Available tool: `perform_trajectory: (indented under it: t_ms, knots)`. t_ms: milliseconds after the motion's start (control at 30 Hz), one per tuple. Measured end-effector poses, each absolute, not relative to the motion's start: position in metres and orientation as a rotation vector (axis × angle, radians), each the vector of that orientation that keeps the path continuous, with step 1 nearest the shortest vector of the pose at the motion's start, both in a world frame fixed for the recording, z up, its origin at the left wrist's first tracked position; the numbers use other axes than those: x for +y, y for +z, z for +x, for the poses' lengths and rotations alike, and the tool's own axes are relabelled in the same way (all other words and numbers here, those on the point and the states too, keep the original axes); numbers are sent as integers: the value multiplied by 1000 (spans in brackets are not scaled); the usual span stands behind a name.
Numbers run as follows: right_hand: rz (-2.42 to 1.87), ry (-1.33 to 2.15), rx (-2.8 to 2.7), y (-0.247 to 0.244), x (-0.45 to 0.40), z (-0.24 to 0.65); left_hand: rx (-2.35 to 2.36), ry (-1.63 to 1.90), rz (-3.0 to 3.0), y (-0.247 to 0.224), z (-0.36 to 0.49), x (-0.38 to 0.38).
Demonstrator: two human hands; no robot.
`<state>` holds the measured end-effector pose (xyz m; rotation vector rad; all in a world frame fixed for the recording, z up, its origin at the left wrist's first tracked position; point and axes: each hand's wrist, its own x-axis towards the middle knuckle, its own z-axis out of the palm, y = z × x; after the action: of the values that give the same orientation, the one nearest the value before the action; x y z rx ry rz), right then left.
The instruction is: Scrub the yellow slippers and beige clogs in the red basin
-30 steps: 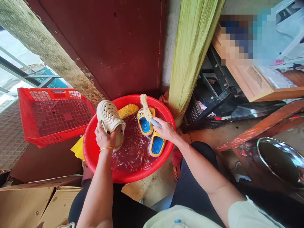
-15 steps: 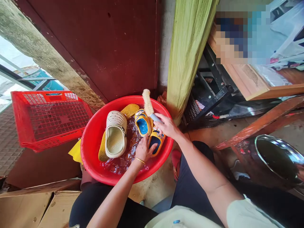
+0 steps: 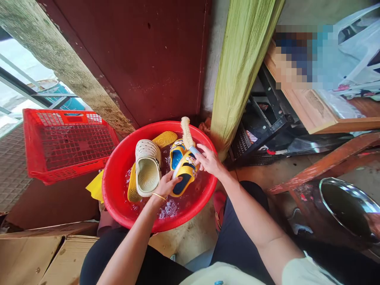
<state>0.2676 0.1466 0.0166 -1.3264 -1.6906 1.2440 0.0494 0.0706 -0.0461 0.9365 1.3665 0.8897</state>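
Note:
A red basin (image 3: 117, 211) holds water and several clogs. My left hand (image 3: 166, 185) grips a yellow clog (image 3: 186, 174) with a dark blue inside, its thumb near the opening. My right hand (image 3: 210, 161) is closed on the blue-grey handle of a brush (image 3: 187, 134), whose pale bristles point up and away. Behind the gripped clog lies another yellow clog (image 3: 177, 154) with a bright blue inside. To the left, a cream clog (image 3: 148, 168) rests partly over a yellow sole (image 3: 132, 188). A further yellow sole (image 3: 165, 138) shows at the back of the basin.
A red plastic crate (image 3: 71, 142) stands left of the basin, with cardboard boxes (image 3: 29, 257) in front. A green-yellow post (image 3: 237, 79) rises behind right. At the right are a wooden table (image 3: 326, 114) and a metal pot (image 3: 344, 198).
My left hand has taken hold of the front yellow clog, which is now raised and tilted towards the brush. The view has shifted slightly.

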Motion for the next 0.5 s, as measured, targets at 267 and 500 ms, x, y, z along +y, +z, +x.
perform_trajectory:
  t_ms: [267,500]
  knots:
    - [-1236,938,-1994,20,120,241,1630,1184,903,-6,-20,59]
    - [-1460,654,-2568,4,103,247,1653,1430,637,-16,-31,56]
